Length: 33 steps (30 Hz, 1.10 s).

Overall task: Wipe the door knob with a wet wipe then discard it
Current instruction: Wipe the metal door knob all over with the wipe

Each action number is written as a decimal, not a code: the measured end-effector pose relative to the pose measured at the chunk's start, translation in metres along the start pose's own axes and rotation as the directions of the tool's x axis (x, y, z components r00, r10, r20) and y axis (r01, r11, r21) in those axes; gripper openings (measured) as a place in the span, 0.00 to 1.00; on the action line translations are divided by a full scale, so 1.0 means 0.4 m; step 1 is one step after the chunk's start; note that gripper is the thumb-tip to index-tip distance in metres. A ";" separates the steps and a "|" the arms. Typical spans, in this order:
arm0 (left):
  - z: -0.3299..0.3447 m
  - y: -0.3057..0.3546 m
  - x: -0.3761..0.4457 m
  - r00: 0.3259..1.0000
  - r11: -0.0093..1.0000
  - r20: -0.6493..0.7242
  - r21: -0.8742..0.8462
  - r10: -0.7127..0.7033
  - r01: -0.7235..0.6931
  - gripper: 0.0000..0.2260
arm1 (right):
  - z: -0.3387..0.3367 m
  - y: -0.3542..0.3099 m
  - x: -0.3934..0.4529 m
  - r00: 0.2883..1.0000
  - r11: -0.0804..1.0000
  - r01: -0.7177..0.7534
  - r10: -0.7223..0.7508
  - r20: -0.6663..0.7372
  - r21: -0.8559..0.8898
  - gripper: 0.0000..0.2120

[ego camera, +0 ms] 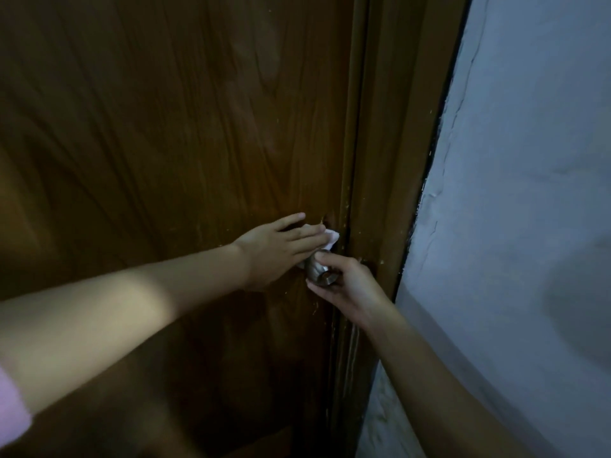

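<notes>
A round metal door knob (pixel 320 272) sticks out from the right edge of a dark brown wooden door (pixel 172 127). My left hand (pixel 274 249) reaches across the door with its fingers stretched out flat, pressing a white wet wipe (pixel 331 238) against the door side of the knob. Only a corner of the wipe shows past my fingertips. My right hand (pixel 347 285) comes up from below right and grips the knob's outer end between thumb and fingers.
The brown door frame (pixel 390 160) runs down just right of the knob. A pale bluish wall (pixel 529 193) fills the right side. The scene is dim. A pink sleeve (pixel 11 408) shows at the lower left edge.
</notes>
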<state>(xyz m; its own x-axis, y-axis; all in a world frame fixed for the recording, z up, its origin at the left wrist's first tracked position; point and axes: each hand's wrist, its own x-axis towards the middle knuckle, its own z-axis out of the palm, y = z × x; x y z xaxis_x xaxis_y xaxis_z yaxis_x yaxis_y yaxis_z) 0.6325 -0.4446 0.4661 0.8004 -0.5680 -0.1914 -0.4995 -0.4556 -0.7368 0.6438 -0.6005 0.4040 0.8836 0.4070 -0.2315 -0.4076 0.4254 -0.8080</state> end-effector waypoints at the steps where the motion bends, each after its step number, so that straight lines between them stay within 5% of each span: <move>1: 0.006 0.013 -0.011 1.000 1.000 0.007 0.011 -0.011 0.011 0.39 | -0.002 0.001 0.000 1.000 1.000 0.000 0.000 0.004 0.004 0.16; 8: 0.049 0.109 -0.028 0.953 0.938 -0.015 -0.182 -0.301 0.293 0.44 | -0.002 -0.003 0.001 1.000 1.000 -0.007 0.007 0.011 0.014 0.20; 15: 0.132 0.214 -0.053 0.932 0.880 0.180 -0.314 -0.315 0.358 0.43 | -0.004 0.002 0.007 0.999 0.999 -0.035 0.035 -0.021 0.003 0.22; 20: 0.143 0.246 -0.030 0.909 0.781 0.178 -0.467 -0.377 0.415 0.43 | -0.017 0.009 0.009 0.998 0.988 -0.046 0.038 -0.056 -0.149 0.21; 24: 0.135 0.236 -0.046 0.924 0.749 0.133 -0.550 -0.358 0.369 0.40 | -0.025 0.049 0.010 0.964 0.966 -0.250 0.255 -0.081 0.065 0.30; 33: 0.142 0.268 -0.031 0.895 0.273 -0.021 -0.955 -0.446 0.114 0.41 | -0.017 0.077 0.003 0.991 0.926 -0.117 0.133 -0.019 0.358 0.21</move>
<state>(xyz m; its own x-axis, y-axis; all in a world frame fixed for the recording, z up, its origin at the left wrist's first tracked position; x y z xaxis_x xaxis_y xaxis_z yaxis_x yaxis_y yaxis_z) 0.5878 -0.4475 0.3526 0.9322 -0.3193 0.1707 -0.3616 -0.8439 0.3964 0.6340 -0.5926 0.3753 0.8258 0.4448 -0.3468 -0.5638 0.6356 -0.5274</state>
